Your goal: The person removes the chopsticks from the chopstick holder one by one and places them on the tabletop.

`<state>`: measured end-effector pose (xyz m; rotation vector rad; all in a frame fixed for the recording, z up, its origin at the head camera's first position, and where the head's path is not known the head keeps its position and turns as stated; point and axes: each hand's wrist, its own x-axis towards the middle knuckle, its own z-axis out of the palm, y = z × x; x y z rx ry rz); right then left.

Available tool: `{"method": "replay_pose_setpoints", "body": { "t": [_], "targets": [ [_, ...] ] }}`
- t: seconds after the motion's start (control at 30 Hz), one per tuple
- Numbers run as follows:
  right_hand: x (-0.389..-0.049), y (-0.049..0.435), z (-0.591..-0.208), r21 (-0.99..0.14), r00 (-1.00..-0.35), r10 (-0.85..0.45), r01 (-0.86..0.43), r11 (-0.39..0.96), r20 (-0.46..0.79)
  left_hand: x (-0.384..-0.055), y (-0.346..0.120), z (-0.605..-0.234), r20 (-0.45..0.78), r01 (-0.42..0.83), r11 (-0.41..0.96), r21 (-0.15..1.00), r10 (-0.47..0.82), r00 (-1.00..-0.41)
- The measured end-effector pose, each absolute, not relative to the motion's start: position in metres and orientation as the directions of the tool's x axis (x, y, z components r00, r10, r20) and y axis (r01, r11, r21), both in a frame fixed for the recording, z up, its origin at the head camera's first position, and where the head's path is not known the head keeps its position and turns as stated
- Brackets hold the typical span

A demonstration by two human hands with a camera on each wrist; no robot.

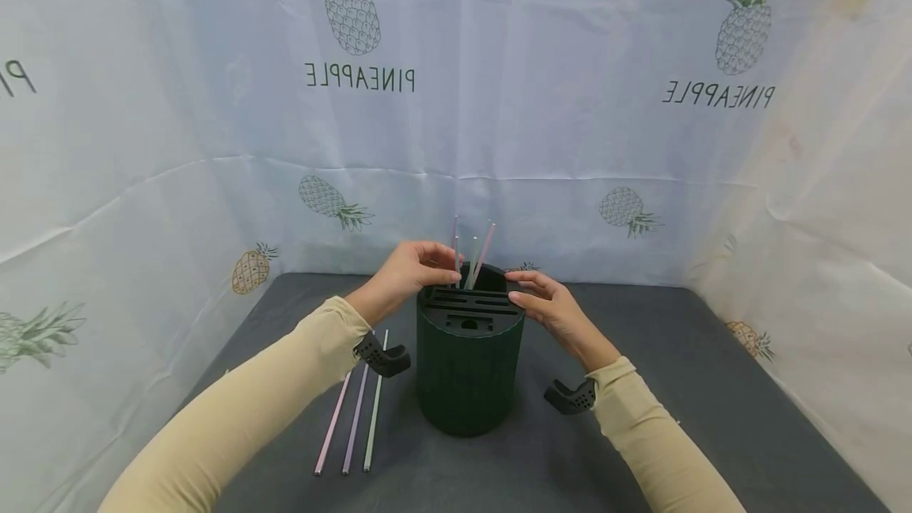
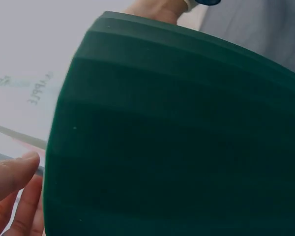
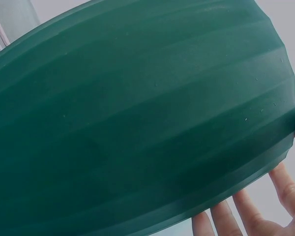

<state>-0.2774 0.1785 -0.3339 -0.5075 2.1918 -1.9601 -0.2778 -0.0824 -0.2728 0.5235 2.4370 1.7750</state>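
One dark green, faceted round container [image 1: 466, 386] is standing upright near the middle of a dark grey tabletop [image 1: 627, 355]. Its broad vertical facets are catching a dull sheen, and its walls are curving inward toward the base. A black slotted top panel [image 1: 436, 317] is covering the front part of its mouth, showing long parallel slits and a small round hole, while the rear part is staying open. Several slim pink and translucent pale sticks [image 1: 485, 250] are leaning up from that opening. The left hand [image 1: 412, 271] is pinching one slim translucent stick [image 1: 457, 248] between thumb and fingers above the rim. The right hand [image 1: 552, 307] is resting against the container's right side, fingers extended and touching its wall. Left of the container, three slim sticks are lying side by side: pink [image 1: 331, 427], purple [image 1: 355, 423] and pale green [image 1: 374, 413]. Behind, a white pineapple-print curtain [image 1: 499, 117] is hanging.
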Motion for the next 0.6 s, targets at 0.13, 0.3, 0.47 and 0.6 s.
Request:
{"method": "replay_pose_setpoints", "body": {
  "t": [0.13, 0.3, 0.47, 0.6],
  "targets": [
    [-0.278, 0.179, -0.334, -0.984, -0.929, -0.353, -0.152, 0.097, 0.109, -0.277, -0.080, -0.273, 0.137, 0.232, 0.294, 0.927, 0.311, -0.940],
    [-0.279, 0.179, -0.334, -0.983, -0.929, -0.355, -0.151, 0.101, 0.106, -0.277, -0.078, -0.272, 0.139, 0.227, 0.287, 0.931, 0.296, -0.945],
    [-0.278, 0.179, -0.334, -0.984, -0.930, -0.354, -0.146, 0.102, 0.101, -0.276, -0.082, -0.268, 0.189, 0.256, 0.207, 0.944, 0.295, -0.937],
    [-0.277, 0.179, -0.333, -0.984, -0.928, -0.358, -0.148, 0.097, 0.104, -0.273, -0.085, -0.254, 0.292, 0.314, 0.045, 0.948, 0.268, -0.918]
  ]
}}
